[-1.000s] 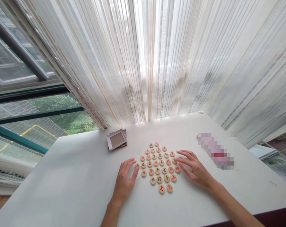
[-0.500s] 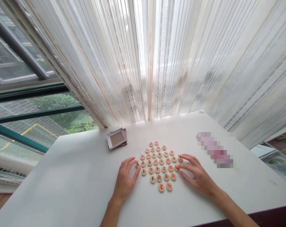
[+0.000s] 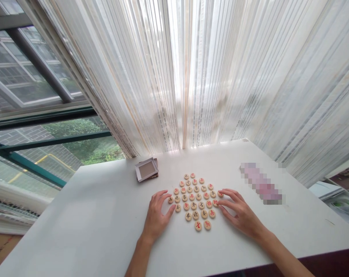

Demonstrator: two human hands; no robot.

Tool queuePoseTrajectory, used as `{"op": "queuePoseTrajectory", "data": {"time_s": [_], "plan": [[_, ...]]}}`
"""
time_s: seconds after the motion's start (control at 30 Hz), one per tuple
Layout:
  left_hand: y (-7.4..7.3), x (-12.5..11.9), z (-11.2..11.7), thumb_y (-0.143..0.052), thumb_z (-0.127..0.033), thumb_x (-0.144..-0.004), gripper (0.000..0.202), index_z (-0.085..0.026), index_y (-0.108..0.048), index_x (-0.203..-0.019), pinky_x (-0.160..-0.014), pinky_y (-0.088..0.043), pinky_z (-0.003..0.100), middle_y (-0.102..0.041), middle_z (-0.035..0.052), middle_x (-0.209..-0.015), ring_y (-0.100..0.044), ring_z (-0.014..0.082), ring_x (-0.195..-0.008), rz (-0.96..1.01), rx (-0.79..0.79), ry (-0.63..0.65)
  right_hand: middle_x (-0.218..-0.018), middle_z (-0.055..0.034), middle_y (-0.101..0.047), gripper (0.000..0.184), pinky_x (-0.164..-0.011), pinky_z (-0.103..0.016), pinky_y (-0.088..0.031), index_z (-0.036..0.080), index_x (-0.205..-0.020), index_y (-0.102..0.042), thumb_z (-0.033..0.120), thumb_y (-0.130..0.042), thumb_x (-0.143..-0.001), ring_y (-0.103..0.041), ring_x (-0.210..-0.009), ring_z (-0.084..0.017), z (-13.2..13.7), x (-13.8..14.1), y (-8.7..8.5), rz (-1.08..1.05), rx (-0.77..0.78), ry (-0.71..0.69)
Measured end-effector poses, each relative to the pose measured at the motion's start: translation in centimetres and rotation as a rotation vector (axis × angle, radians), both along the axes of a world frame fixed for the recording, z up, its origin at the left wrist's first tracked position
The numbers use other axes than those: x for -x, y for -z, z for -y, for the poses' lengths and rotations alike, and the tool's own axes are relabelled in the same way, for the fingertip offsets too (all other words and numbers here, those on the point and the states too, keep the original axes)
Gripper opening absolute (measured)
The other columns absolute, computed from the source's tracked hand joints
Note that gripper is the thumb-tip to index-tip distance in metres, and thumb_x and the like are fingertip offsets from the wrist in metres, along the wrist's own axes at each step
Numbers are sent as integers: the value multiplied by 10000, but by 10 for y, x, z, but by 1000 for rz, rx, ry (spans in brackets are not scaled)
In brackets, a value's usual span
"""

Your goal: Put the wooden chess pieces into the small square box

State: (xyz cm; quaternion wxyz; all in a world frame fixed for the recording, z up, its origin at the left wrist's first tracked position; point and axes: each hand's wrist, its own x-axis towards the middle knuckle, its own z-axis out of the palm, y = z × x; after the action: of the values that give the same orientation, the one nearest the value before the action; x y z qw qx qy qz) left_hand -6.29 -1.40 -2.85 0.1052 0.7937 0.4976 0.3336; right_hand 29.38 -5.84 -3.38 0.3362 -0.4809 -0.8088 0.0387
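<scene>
Several round wooden chess pieces [image 3: 195,200] with red and black characters lie face up in a tight cluster on the white table [image 3: 99,231]. My left hand [image 3: 158,217] rests flat at the cluster's left edge, fingers spread, fingertips touching the leftmost pieces. My right hand [image 3: 238,213] lies flat at the right edge, fingers apart, tips against the rightmost pieces. Neither hand holds anything.
A small open cardboard box [image 3: 147,169] sits at the back left of the pieces. A blurred pinkish object [image 3: 261,182] lies to the right. Sheer striped curtains [image 3: 191,77] hang behind the table, and a window [image 3: 33,115] shows at the left.
Both hands have stayed at the sides of the cluster, the right fingers closing in slightly on the pieces. The camera view has shifted a little.
</scene>
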Motion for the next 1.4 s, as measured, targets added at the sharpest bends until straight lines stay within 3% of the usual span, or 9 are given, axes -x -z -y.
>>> {"op": "queuePoseTrajectory", "data": {"time_s": [0.17,0.3,0.47,0.57,0.83,1.0,1.13,1.23,1.4], "plan": [[4,5,-5,-608,-361,-928,273,-246,-639,-1174,-1047,-474,479,-606,99,-1298,-550,271,-1238,136,-28,-59,-1244,-80,-629,232,-1002,-488,-521,285,-1104,-695,177,-587,-929,-559,-1218,-277,3,3,-1,-82,-66,48],[-8,30,-26,-566,-365,-951,235,-232,-639,-1131,-1073,-448,472,-623,99,-1275,-563,261,-1223,186,-110,-145,-1259,-77,-615,218,-995,-477,-525,292,-1098,-689,196,-581,-934,-556,-1225,-278,24,8,3,-143,-48,98],[-33,71,-82,-559,-350,-938,283,-195,-631,-1163,-1081,-416,490,-627,123,-1265,-549,294,-1223,-62,-203,-225,-1221,-69,-638,187,-982,-458,-535,297,-1090,-689,253,-581,-943,-590,-1182,-273,50,8,14,-211,-10,164],[-36,82,-111,-623,-328,-873,269,-195,-683,-1100,-1032,-444,501,-659,126,-1224,-573,320,-1177,-131,-169,-194,-1157,-63,-672,167,-977,-439,-541,284,-1074,-690,293,-576,-952,-630,-1125,-262,54,5,19,-276,12,225],[-32,79,-124,-564,-306,-883,202,-207,-733,-932,-962,-477,491,-755,99,-998,-657,307,-1013,-212,-159,-148,-1089,-61,-719,218,-892,-348,-592,253,-1048,-682,405,-552,-964,-695,-1005,-241,54,4,16,-441,170,364],[-55,63,-98,-514,-316,-948,241,-207,-698,-1059,-1014,-462,496,-734,102,-1108,-648,293,-1106,-173,-237,-163,-1072,-55,-733,242,-855,-333,-606,257,-1045,-692,441,-569,-946,-712,-951,-239,54,3,16,-488,213,363],[-71,24,-44,-525,-241,-968,200,-243,-662,-1113,-1083,-438,467,-717,57,-1159,-621,244,-1191,-81,-315,-19,-1083,-61,-735,281,-864,-344,-599,252,-1051,-704,478,-608,-915,-709,-951,-248,54,4,17,-563,250,394],[-70,-12,4,-536,-175,-959,211,-260,-650,-1115,-1118,-408,497,-719,44,-1164,-620,234,-1198,-71,-331,97,-1093,-84,-737,321,-901,-375,-585,241,-1090,-684,502,-604,-920,-702,-1018,-266,53,15,9,-745,308,392],[-60,-65,59,-490,-118,-969,286,-271,-644,-1155,-1162,-344,570,-727,46,-1168,-620,239,-1208,-181,-276,315,-1150,-147,-713,579,-653,-378,-605,228,-1426,-428,597,-438,-979,-733,-744,-226,46,57,-28,-1119,512,120]]}}
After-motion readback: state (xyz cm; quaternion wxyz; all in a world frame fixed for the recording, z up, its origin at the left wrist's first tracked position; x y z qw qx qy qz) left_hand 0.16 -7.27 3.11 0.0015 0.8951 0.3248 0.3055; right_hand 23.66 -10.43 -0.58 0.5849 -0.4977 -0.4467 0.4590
